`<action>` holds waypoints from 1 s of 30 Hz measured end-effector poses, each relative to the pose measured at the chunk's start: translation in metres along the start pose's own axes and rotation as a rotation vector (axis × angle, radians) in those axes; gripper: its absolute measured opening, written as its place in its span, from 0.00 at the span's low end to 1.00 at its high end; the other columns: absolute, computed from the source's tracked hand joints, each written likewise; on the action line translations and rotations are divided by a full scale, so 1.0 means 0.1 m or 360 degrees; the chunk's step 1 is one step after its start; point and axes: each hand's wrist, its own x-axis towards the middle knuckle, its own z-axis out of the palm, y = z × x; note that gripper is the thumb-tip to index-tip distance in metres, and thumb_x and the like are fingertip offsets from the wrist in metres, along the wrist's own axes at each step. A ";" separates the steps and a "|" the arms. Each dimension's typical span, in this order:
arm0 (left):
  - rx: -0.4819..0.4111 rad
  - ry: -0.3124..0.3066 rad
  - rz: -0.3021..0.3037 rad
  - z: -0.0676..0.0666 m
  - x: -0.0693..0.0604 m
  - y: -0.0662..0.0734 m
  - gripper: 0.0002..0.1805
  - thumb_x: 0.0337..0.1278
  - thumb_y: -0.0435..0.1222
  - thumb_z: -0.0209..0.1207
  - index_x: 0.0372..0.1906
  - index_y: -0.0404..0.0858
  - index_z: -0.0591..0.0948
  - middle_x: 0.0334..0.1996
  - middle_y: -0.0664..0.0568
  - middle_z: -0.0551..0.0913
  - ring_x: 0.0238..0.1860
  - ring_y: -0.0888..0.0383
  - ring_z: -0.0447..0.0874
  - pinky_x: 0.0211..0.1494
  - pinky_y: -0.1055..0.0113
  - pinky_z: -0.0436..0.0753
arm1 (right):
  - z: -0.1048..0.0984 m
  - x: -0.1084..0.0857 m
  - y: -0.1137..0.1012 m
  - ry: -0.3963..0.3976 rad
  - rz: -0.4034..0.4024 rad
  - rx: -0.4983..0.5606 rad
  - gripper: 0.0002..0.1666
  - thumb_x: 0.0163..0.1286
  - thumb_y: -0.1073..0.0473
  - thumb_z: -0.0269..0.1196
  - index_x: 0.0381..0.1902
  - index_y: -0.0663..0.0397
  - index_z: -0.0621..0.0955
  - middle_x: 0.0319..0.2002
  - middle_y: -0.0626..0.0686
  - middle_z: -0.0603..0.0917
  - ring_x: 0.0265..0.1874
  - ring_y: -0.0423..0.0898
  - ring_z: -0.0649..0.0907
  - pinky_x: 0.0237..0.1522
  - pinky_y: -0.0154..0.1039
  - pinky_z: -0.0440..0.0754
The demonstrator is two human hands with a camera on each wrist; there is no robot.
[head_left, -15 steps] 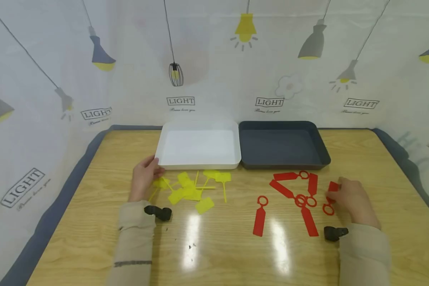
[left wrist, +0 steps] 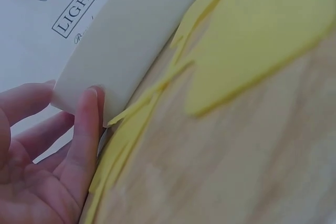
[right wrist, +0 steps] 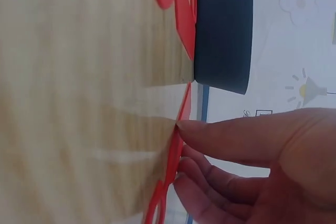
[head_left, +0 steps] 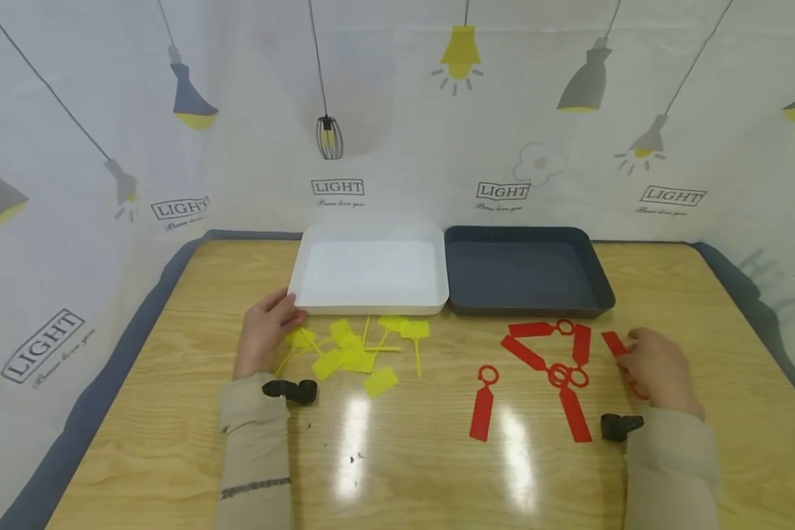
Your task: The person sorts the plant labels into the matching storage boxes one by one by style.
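Note:
At the near left corner of the white tray (head_left: 371,310), my left hand (head_left: 265,330) holds the corner, thumb on the front wall and fingers round the side. Just right of that hand, several yellow tags (head_left: 347,353) with thin tails lie in an overlapping pile. My right hand (head_left: 659,368) pinches a red ring-ended tag (head_left: 613,343) between thumb and fingers, right at the tabletop. The hand partly covers its ring. To its left lie several other red tags (head_left: 575,414), some with rings overlapping. In the right wrist view, the pinched tag (right wrist: 173,156) appears edge-on.
A dark grey tray (head_left: 530,305) stands against the white tray's right side. Behind both hangs a lamp-printed cloth (head_left: 397,110). Small dark specks (head_left: 352,459) lie on the wooden table (head_left: 424,478). Each wrist wears a black camera (head_left: 291,391).
The pinched red tag has turned, its ring end swinging right under my right hand and its flat end tilting up and left. My left hand stays at the white tray's corner.

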 end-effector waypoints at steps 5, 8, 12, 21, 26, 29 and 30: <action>0.0040 -0.0044 -0.0009 -0.01 0.06 -0.04 0.30 0.56 0.44 0.56 0.63 0.39 0.64 0.52 0.42 0.72 0.47 0.52 0.76 0.49 0.67 0.76 | -0.05 0.01 0.05 -0.0078 0.0052 0.0080 0.22 0.58 0.63 0.59 0.45 0.77 0.72 0.36 0.67 0.78 0.24 0.51 0.76 0.23 0.40 0.74; 0.0055 -0.0046 -0.0040 0.00 0.06 -0.04 0.31 0.56 0.45 0.56 0.63 0.40 0.64 0.52 0.44 0.71 0.47 0.52 0.76 0.49 0.68 0.76 | -0.09 0.00 0.07 -0.0153 0.0109 0.0117 0.22 0.59 0.60 0.59 0.45 0.75 0.73 0.37 0.66 0.77 0.26 0.51 0.76 0.24 0.39 0.74; 0.0056 -0.0034 -0.0047 -0.01 0.04 -0.04 0.31 0.56 0.45 0.56 0.64 0.40 0.64 0.52 0.44 0.71 0.47 0.53 0.76 0.49 0.67 0.76 | -0.11 -0.01 0.08 -0.0233 0.0143 0.0146 0.25 0.60 0.57 0.59 0.47 0.74 0.72 0.40 0.66 0.76 0.28 0.51 0.75 0.25 0.38 0.74; 0.0045 -0.0053 -0.0030 -0.03 0.02 0.00 0.30 0.56 0.44 0.56 0.63 0.39 0.64 0.50 0.42 0.73 0.46 0.52 0.77 0.49 0.66 0.76 | -0.14 0.02 0.12 -0.0299 0.0168 0.0128 0.27 0.58 0.53 0.61 0.47 0.72 0.71 0.41 0.66 0.74 0.34 0.55 0.74 0.32 0.45 0.73; 0.0060 -0.0035 -0.0025 -0.04 0.05 -0.01 0.30 0.56 0.45 0.56 0.63 0.40 0.64 0.49 0.42 0.73 0.45 0.52 0.77 0.48 0.67 0.77 | -0.10 0.05 0.14 -0.0317 0.0237 0.0231 0.29 0.57 0.52 0.63 0.47 0.70 0.69 0.36 0.62 0.76 0.29 0.51 0.75 0.26 0.41 0.74; 0.0063 -0.0031 -0.0029 -0.04 0.07 -0.01 0.31 0.56 0.45 0.56 0.63 0.40 0.64 0.49 0.42 0.73 0.45 0.53 0.77 0.48 0.67 0.77 | -0.09 0.07 0.16 -0.0358 0.0285 0.0300 0.32 0.57 0.49 0.63 0.48 0.68 0.67 0.29 0.57 0.77 0.24 0.49 0.76 0.25 0.40 0.74; 0.0064 -0.0030 -0.0030 -0.04 0.07 -0.01 0.31 0.56 0.45 0.56 0.63 0.40 0.64 0.49 0.43 0.73 0.45 0.53 0.77 0.48 0.67 0.77 | -0.09 0.08 0.17 -0.0364 0.0293 0.0312 0.33 0.56 0.47 0.63 0.48 0.68 0.67 0.27 0.56 0.77 0.24 0.49 0.76 0.26 0.40 0.73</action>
